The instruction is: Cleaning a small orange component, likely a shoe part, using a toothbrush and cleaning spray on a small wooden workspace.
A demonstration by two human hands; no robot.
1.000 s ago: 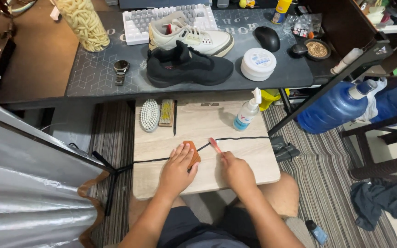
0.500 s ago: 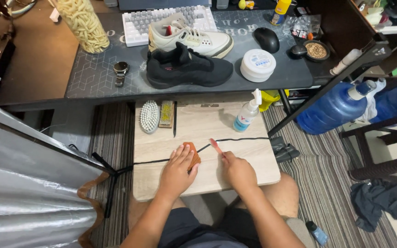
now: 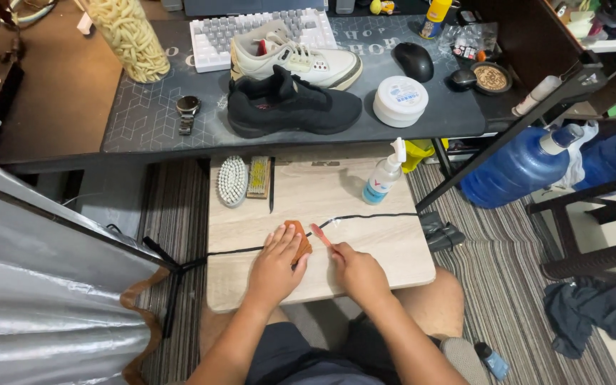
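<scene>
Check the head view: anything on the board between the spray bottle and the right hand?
Only the black shoelace crosses there, between spray bottle and right hand; otherwise bare wooden board.

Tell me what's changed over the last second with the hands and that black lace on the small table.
Almost nothing visibly changed. The left hand still presses the brown block onto the black lace, and the right hand keeps its grip on the pink brush beside it. The lace stays stretched across the wooden table; the spray bottle, white brush and black shoe have not moved.
</scene>
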